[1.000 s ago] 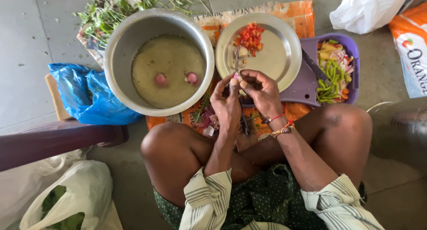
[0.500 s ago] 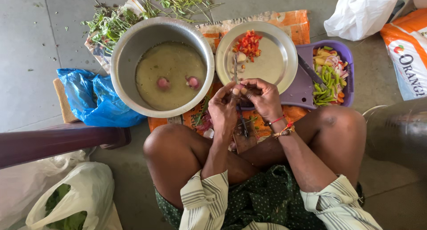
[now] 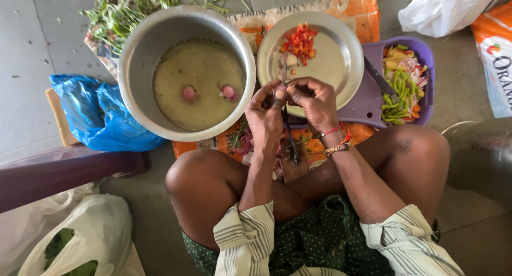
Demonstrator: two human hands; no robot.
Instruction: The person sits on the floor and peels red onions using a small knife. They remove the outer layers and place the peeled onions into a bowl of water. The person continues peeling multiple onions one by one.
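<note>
My left hand (image 3: 265, 115) and my right hand (image 3: 314, 101) meet over my lap and both pinch a small pinkish onion (image 3: 280, 90) against an upright floor blade (image 3: 289, 132). Just beyond them lies a steel plate (image 3: 341, 62) with chopped red pieces (image 3: 300, 41) and a few pale bits. A big steel pot (image 3: 140, 62) of murky water to the left holds two small onions (image 3: 189, 93).
A purple tray (image 3: 368, 102) on the right holds cut green beans and mixed vegetables (image 3: 401, 89) and a knife (image 3: 380, 79). Leafy greens (image 3: 114, 12) lie behind the pot. A blue bag (image 3: 98, 116), white bags (image 3: 85, 236), a dark plank (image 3: 64, 174).
My hands have stayed together on the onion at the blade, turning it slightly. The view has shifted a little, nothing else has moved.
</note>
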